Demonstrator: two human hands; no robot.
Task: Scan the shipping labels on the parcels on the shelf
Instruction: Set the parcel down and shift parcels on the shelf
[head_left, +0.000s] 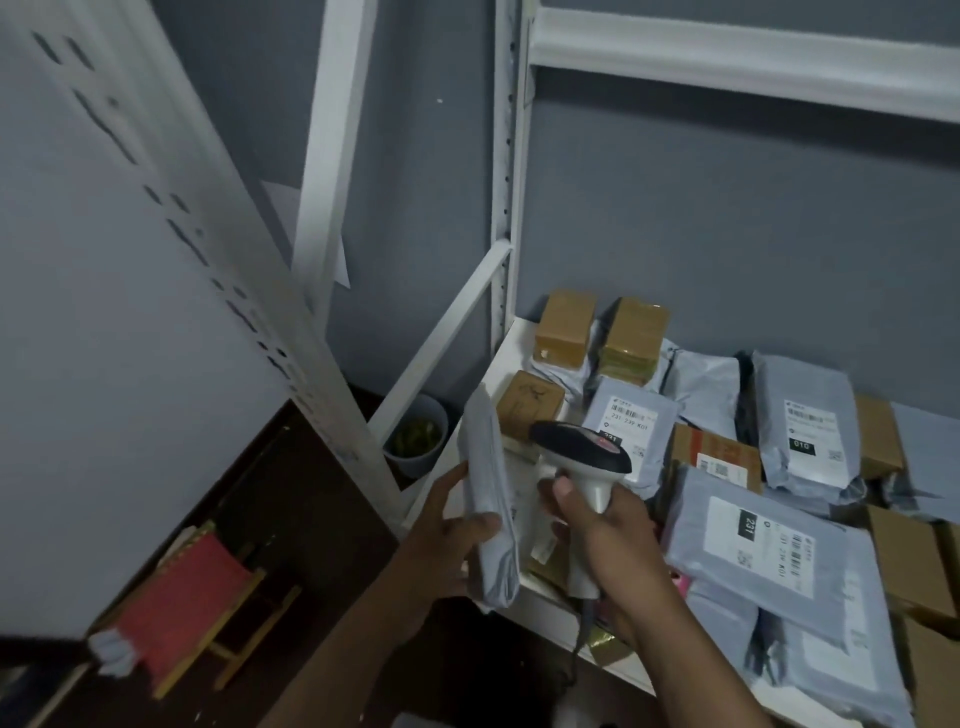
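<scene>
grey plastic mailer (491, 499) stands on edge at the shelf's (511, 343) front left corner, its long axis running up and away from the person; the left hand (447, 540) grips its lower half, thumb on the near face, fingers wrapped behind; just to its right, the right hand (605, 535) is clenched round the handle of the scanner (582, 452), whose dark head tips leftward toward the mailer; the label side seems to face right, toward the scanner (only a sliver of it shows, so i cannot be sure); the coming scan turns on that gap between scanner head and mailer face, near but apart; other labelled mailers (769, 551) and taped boxes (563, 325) lie flat further right and behind, labels up, probably awaiting their turn.
</scene>
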